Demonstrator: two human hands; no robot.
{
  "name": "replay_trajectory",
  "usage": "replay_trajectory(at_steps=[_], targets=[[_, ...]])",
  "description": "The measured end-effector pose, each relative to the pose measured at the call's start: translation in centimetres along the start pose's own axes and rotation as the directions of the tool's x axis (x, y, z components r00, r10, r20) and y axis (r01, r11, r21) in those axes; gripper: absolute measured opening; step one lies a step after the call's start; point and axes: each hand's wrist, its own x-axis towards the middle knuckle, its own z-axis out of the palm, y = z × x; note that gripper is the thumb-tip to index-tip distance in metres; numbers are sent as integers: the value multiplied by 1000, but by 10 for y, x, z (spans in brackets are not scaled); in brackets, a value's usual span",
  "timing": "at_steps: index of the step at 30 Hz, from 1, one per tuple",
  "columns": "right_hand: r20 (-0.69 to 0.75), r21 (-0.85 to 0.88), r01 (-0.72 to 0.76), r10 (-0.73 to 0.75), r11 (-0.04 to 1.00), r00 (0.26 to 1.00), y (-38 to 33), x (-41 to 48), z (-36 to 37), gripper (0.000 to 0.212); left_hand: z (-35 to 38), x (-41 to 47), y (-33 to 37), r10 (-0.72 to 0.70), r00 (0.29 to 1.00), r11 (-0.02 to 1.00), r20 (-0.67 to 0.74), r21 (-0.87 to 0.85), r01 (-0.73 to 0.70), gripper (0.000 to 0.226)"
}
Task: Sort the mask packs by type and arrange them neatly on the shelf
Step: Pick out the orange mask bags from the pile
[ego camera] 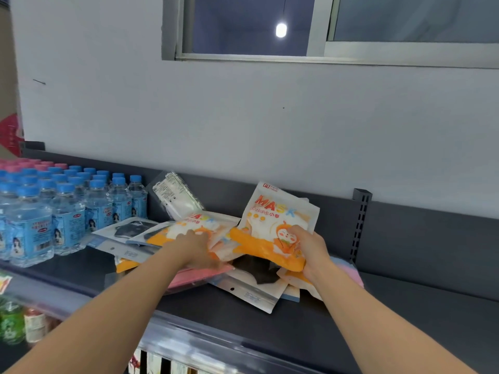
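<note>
A loose pile of mask packs lies on the dark shelf (243, 327). My right hand (307, 247) grips an orange-and-white "MASK" pack (272, 220) by its lower edge and holds it tilted up above the pile. My left hand (197, 247) rests on a second orange-and-white pack (189, 225) lying flat, fingers closing on it. Under them lie packs of black masks (135, 228), a pink pack (189, 276) and a clear-and-white pack with a black mask (253, 287). A white mask pack (175, 195) leans against the shelf's back panel.
Several blue-capped water bottles (64, 206) stand packed at the shelf's left, pink-capped ones behind. A slotted upright post (360, 225) stands at the right, with bare shelf beyond. A pastel pink-and-blue pack (351, 271) peeks out behind my right wrist. Drinks (16, 322) sit on a lower shelf.
</note>
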Motion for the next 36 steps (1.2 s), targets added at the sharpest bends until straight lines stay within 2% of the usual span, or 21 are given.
replay_trajectory(at_steps=[4, 6, 8, 9, 12, 14, 16, 17, 18, 20, 22, 24, 26, 28, 30, 31, 33, 35, 36], targets=[[-4, -58, -12, 12, 998, 1000, -2, 3, 1, 33, -13, -4, 3, 92, 990, 982, -108, 174, -73, 40], [-4, -73, -15, 15, 997, 1000, -1, 4, 1, 32, -18, -8, 5, 107, 976, 974, -189, 218, -65, 15], [-10, -76, -15, 14, 997, 1000, -1, 5, 1, 32, -19, -8, 4, 80, 955, 977, -285, 214, -18, 20], [-17, -76, -12, 11, 997, 1000, 0, 6, 1, 31, -20, -7, 3, 51, 940, 988, -338, 156, 3, 23], [-28, -79, 5, -7, 997, 1000, 0, 10, -1, 33, -24, 0, 0, -116, 848, 974, -518, -226, -5, 19], [-20, -98, 9, -11, 995, 1000, 3, 13, -1, 38, -31, 1, 1, -178, 754, 916, -632, -386, -108, 18], [-6, -123, -5, 4, 992, 1000, 6, 14, 2, 39, -36, -1, 11, -120, 685, 872, -718, -406, -273, 20], [0, -132, -10, 10, 991, 1000, 7, 15, 4, 38, -36, -5, 19, -57, 678, 848, -733, -394, -355, 20], [5, -138, -12, 13, 990, 1000, 8, 15, 5, 35, -35, -10, 28, 20, 690, 819, -724, -383, -427, 19], [21, -146, -13, 16, 989, 1000, 8, 17, 8, 32, -29, -16, 45, 177, 765, 736, -619, -433, -521, 21], [19, -164, -17, 21, 986, 1000, 8, 19, 10, 33, -20, -17, 59, 321, 847, 647, -424, -555, -523, 17], [33, -156, -19, 25, 988, 999, 9, 20, 8, 36, -13, -14, 65, 375, 867, 617, -328, -610, -498, 22], [65, -116, 1, 7, 993, 998, 10, 20, 3, 37, -10, -9, 64, 314, 877, 637, -365, -604, -479, 26], [95, -70, 2, 4, 998, 995, 13, 23, -3, 40, -9, 0, 57, 243, 872, 752, -426, -484, -446, 39], [126, -17, -9, 11, 1000, 992, 13, 24, -5, 38, -6, 8, 52, 189, 899, 846, -394, -399, -353, 61], [127, 10, -32, 31, 999, 991, 12, 25, -4, 35, -6, 9, 51, 155, 925, 855, -348, -421, -302, 73], [163, 76, -95, 82, 993, 983, 7, 25, -2, 37, -3, 11, 55, 117, 959, 825, -260, -512, -240, 84], [251, 74, -150, 128, 986, 960, 0, 23, 0, 56, 1, 11, 62, 92, 965, 823, -246, -526, -213, 86], [277, 12, -144, 135, 990, 951, -3, 21, 2, 62, 2, 11, 64, 90, 962, 831, -257, -514, -215, 85]])
